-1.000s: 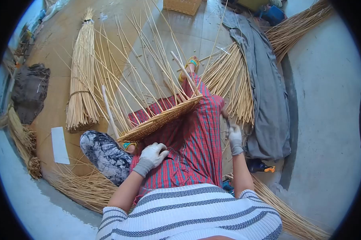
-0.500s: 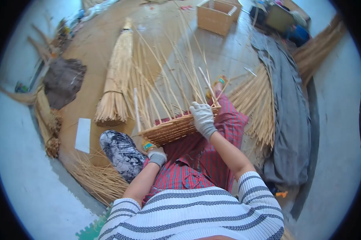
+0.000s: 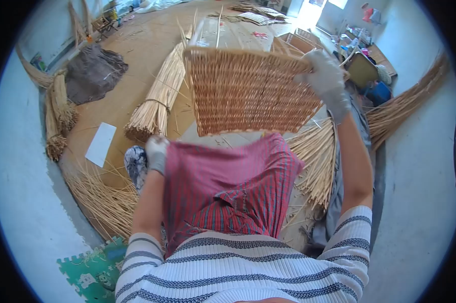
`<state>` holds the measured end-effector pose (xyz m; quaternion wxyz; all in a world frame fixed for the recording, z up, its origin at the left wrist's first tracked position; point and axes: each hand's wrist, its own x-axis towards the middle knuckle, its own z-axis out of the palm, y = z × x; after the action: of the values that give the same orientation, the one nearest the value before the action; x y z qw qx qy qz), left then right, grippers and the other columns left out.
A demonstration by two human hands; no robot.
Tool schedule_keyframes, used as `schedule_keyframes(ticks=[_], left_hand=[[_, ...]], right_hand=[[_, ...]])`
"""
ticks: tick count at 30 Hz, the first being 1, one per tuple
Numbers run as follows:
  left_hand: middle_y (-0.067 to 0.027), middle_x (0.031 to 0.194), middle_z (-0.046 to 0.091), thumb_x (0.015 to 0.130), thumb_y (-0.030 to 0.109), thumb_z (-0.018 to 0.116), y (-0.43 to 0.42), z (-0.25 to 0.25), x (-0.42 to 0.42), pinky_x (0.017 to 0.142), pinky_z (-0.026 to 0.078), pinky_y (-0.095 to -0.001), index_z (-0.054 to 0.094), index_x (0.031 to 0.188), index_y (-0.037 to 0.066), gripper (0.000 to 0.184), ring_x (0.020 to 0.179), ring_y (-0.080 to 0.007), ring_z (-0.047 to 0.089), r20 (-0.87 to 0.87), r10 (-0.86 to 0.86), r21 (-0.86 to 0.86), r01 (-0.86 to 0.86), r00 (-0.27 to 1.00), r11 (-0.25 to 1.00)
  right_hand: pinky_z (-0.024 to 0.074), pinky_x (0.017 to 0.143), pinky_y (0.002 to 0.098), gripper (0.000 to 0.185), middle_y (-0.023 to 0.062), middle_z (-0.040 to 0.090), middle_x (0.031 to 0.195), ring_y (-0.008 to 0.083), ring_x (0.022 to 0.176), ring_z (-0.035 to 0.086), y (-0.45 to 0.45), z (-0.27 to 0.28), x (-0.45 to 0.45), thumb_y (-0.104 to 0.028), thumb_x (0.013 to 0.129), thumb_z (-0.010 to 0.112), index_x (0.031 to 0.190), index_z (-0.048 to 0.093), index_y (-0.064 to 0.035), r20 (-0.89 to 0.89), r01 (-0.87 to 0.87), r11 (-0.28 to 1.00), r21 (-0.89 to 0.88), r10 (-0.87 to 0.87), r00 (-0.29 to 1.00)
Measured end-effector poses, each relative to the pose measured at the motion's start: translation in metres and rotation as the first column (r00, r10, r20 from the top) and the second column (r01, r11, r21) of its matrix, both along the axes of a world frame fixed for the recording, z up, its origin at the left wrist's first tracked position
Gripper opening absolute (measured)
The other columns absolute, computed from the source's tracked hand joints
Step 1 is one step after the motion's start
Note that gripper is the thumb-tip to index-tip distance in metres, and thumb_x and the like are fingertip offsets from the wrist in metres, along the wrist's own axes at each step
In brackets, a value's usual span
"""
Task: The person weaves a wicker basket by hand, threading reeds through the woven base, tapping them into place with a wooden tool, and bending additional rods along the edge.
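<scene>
A woven wicker basket (image 3: 253, 93) hangs raised in front of me, its woven side turned toward me. Several stakes stick up beyond its far edge. My right hand (image 3: 328, 81), in a pale work glove, is closed around the basket's right upper corner. Below and to the left, my gloved left hand (image 3: 157, 151) grips the edge of the red striped apron (image 3: 223, 171) and holds it stretched up over my lap. The left fingertips are partly blurred. Beside that hand, a leg in black-and-white patterned cloth (image 3: 135, 165) shows.
A tied bundle of pale sticks (image 3: 159, 96) lies ahead left, with a white board (image 3: 101, 144) nearer me. Loose sticks (image 3: 104, 202) spread at left; more sticks (image 3: 313, 161) lie at right by grey cloth. A cardboard box (image 3: 288, 45) stands behind the basket.
My right hand has lifted the basket up and away from my lap, tilting its woven side toward me. My left hand has moved left and forward, pulling up the apron. The view has tilted up.
</scene>
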<state>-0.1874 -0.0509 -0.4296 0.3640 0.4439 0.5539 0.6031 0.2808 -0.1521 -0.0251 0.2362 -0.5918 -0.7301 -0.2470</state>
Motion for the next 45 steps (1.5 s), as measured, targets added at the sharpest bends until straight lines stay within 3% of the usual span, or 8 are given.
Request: schedule_keyframes(ticks=[3, 6, 12, 14, 16, 19, 25, 45], left_hand=[[-0.0024, 0.091, 0.068, 0.086, 0.009, 0.073, -0.030, 0.165, -0.035, 0.078, 0.051, -0.0274, 0.069, 0.096, 0.005, 0.011, 0.083, -0.0130, 0.061, -0.464, 0.213, 0.177, -0.146, 0.860, 0.973], [-0.0015, 0.094, 0.067, 0.090, 0.014, 0.073, -0.040, 0.199, -0.090, 0.082, 0.050, -0.0271, 0.068, 0.098, 0.004, 0.014, 0.086, -0.0112, 0.059, -0.121, 0.318, 0.382, -0.252, 0.940, 0.889], [-0.0114, 0.105, 0.066, 0.084, 0.019, 0.072, -0.127, 0.169, -0.086, 0.097, 0.045, -0.0414, 0.069, 0.101, 0.008, 0.020, 0.106, -0.0271, 0.059, -0.770, 0.489, 0.335, -0.391, 0.411, 0.857], [-0.0094, 0.100, 0.065, 0.088, 0.015, 0.069, -0.155, 0.170, -0.040, 0.093, 0.046, -0.0398, 0.067, 0.101, 0.008, 0.015, 0.099, -0.0268, 0.060, -0.660, 0.298, 0.241, -0.181, 0.690, 0.953], [-0.0085, 0.100, 0.066, 0.092, 0.016, 0.068, -0.185, 0.166, 0.004, 0.081, 0.052, -0.0350, 0.065, 0.100, 0.003, 0.016, 0.090, -0.0196, 0.063, -0.109, -0.423, -0.150, 0.406, 0.899, 0.901], [-0.0182, 0.128, 0.059, 0.098, 0.015, 0.059, -0.241, 0.180, 0.057, 0.094, 0.054, -0.0383, 0.050, 0.133, 0.001, 0.039, 0.113, -0.0248, 0.062, 0.186, -0.928, -0.257, 0.927, 0.324, 0.272], [-0.0217, 0.139, 0.050, 0.099, 0.029, 0.059, -0.240, 0.170, 0.096, 0.107, 0.047, -0.0526, 0.035, 0.144, -0.001, 0.059, 0.125, -0.0360, 0.055, 0.900, -0.404, 0.063, 0.866, 0.166, 0.496], [-0.0218, 0.146, 0.045, 0.096, 0.011, 0.055, -0.202, 0.059, 0.080, 0.107, 0.048, -0.0507, 0.034, 0.146, -0.004, 0.056, 0.128, -0.0354, 0.052, 0.965, -0.211, 0.033, 0.721, 0.158, 0.692]], right_hand=[[0.0470, 0.083, 0.0416, 0.041, 0.0067, 0.067, 0.097, 0.0279, 0.096, 0.064, -0.048, 0.024, -0.007, -0.030, 0.062, 0.085, 0.095, 0.070, -0.0116, -0.124, 0.071, 0.997, -0.030, -0.074, 0.989], [0.0464, 0.079, 0.0435, 0.043, 0.0069, 0.067, 0.096, 0.0299, 0.092, 0.063, -0.095, 0.008, -0.006, -0.034, 0.063, 0.085, 0.095, 0.069, -0.0099, -0.034, 0.079, 0.986, 0.147, -0.075, 0.997], [0.0407, 0.075, 0.0422, 0.019, 0.0048, 0.061, 0.087, 0.0264, 0.083, 0.059, -0.171, -0.105, -0.062, -0.027, 0.076, 0.074, 0.089, 0.066, -0.0168, -0.058, 0.183, 0.958, 0.219, -0.174, 0.983], [0.0408, 0.074, 0.0425, 0.009, 0.0021, 0.059, 0.086, 0.0238, 0.081, 0.058, -0.187, -0.138, -0.081, -0.023, 0.080, 0.066, 0.088, 0.064, -0.0187, -0.012, 0.178, 0.952, 0.248, -0.181, 0.983], [0.0412, 0.075, 0.0421, 0.011, 0.0012, 0.059, 0.087, 0.0235, 0.081, 0.058, -0.203, -0.164, -0.097, -0.022, 0.080, 0.065, 0.090, 0.064, -0.0187, -0.115, 0.196, 0.958, 0.210, -0.175, 0.978], [0.0421, 0.076, 0.0419, 0.014, 0.0000, 0.059, 0.089, 0.0231, 0.082, 0.059, -0.219, -0.180, -0.104, -0.020, 0.079, 0.063, 0.092, 0.065, -0.0188, -0.206, 0.211, 0.963, 0.165, -0.176, 0.963], [0.0423, 0.084, 0.0435, 0.022, 0.0002, 0.061, 0.092, 0.0250, 0.087, 0.058, -0.247, -0.206, -0.122, -0.015, 0.074, 0.066, 0.095, 0.068, -0.0196, -0.289, 0.213, 0.973, 0.092, -0.179, 0.940], [0.0462, 0.080, 0.0381, 0.016, -0.0037, 0.061, 0.097, 0.0184, 0.088, 0.061, -0.193, -0.303, -0.147, -0.022, 0.081, 0.063, 0.097, 0.066, -0.0230, -0.353, 0.070, 0.993, -0.098, -0.101, 0.930]])
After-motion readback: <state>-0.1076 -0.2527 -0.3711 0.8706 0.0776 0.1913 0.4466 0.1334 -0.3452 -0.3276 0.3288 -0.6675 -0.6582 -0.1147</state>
